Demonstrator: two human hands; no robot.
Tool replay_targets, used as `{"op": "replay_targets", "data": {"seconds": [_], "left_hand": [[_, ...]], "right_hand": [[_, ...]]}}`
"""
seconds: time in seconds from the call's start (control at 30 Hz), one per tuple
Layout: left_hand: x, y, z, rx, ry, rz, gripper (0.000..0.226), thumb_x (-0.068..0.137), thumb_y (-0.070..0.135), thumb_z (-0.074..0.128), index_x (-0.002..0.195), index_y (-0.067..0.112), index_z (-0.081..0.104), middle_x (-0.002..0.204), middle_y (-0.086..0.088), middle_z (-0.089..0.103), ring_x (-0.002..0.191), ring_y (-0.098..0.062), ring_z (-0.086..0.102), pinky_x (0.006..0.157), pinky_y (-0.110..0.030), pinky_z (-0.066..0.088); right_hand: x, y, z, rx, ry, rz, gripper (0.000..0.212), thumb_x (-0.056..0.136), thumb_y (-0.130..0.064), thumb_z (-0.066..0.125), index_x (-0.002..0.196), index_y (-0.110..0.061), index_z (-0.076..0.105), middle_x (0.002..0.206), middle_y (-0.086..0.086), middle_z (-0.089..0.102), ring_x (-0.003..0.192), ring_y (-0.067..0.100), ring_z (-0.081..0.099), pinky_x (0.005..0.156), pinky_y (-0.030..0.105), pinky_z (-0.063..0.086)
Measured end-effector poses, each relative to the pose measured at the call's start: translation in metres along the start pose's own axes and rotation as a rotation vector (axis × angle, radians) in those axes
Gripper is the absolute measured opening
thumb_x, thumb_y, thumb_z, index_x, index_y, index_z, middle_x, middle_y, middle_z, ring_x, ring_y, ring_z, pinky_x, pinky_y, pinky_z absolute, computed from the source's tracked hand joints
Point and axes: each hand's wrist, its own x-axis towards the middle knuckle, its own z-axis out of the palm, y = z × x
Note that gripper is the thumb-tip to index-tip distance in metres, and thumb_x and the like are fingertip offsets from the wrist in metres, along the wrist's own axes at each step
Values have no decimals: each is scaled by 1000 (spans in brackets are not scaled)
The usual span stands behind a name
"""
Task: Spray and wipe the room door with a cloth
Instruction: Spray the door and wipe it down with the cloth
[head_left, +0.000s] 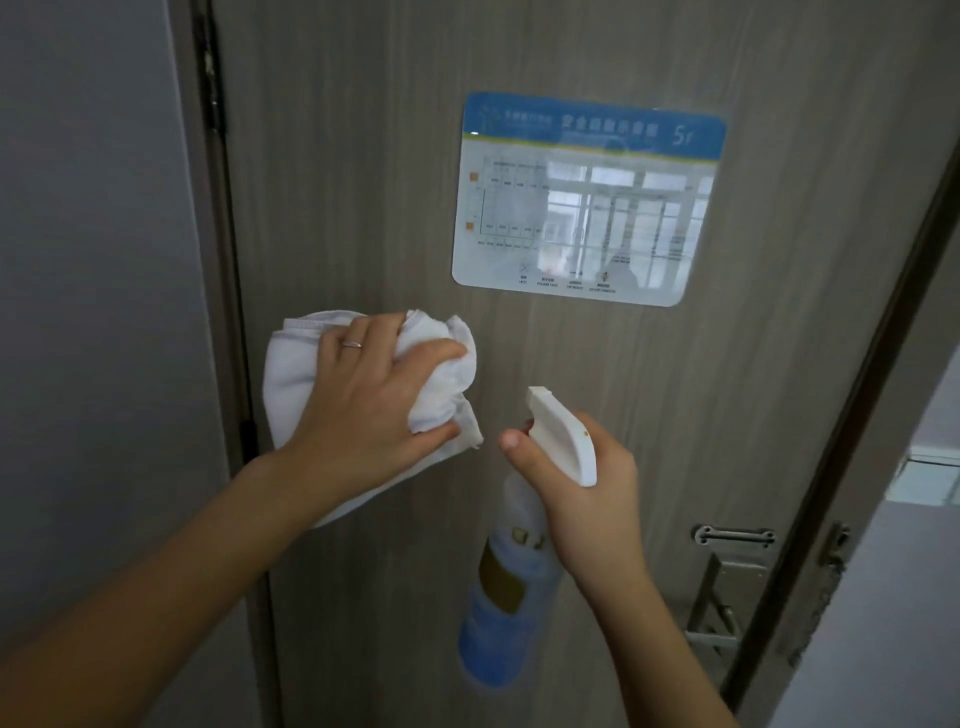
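A grey-brown wood-grain room door (363, 156) fills the view. My left hand (374, 395) is shut on a bunched white cloth (291, 374) and presses it flat against the door near its left edge. My right hand (587, 488) grips a spray bottle (514, 587) with a white trigger head and a blue and gold label. Its nozzle points up and left toward the door, just right of the cloth. My forefinger lies over the trigger.
A glossy evacuation-plan sign (587, 197) with a blue header is stuck on the door above my hands. A metal door guard and latch (727, 566) sit at the lower right by the dark frame (872, 364). A grey wall (93, 312) lies to the left.
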Motion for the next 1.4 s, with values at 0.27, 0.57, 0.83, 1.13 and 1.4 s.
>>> {"op": "replay_targets", "data": {"seconds": [0.27,0.57,0.83,1.13,1.4], "left_hand": [[7,59,-18,182,62,-83,62,79,66,54,128,27,49,123,-15,53,112,-32,47,95,-53,42],[-40,105,-60,342,2,-262,61,71,60,68,123,33,50,117,-7,49,107,-31,51,90,-46,38],[-136,163,-185,481,50,-539,57,73,62,63,122,33,52,115,-3,47,106,-26,46,90,-39,31],[-267,284,-386,923,1,-892,58,73,62,65,121,33,50,112,-7,53,104,-28,49,87,-41,35],[-353,431,-527,1347,-44,-1177,61,69,61,69,121,34,51,111,-2,47,101,-28,48,85,-41,37]], "right_hand": [[6,-1,-53,118,-143,-78,33,60,-51,73,74,-22,66,68,-7,65,66,4,63,56,17,49],[-9,-5,-64,329,-374,-59,35,54,-47,76,73,-18,69,71,2,69,63,3,63,54,15,49],[-92,-54,-32,447,-711,-42,40,55,-49,76,80,-18,71,79,8,71,75,20,68,65,34,57],[-275,-171,25,795,-1161,-24,41,51,-48,74,78,-17,72,79,0,76,69,5,68,59,11,51],[-451,-261,31,1027,-1571,-10,40,52,-50,72,82,-23,72,82,-2,76,69,5,67,58,13,52]]}}
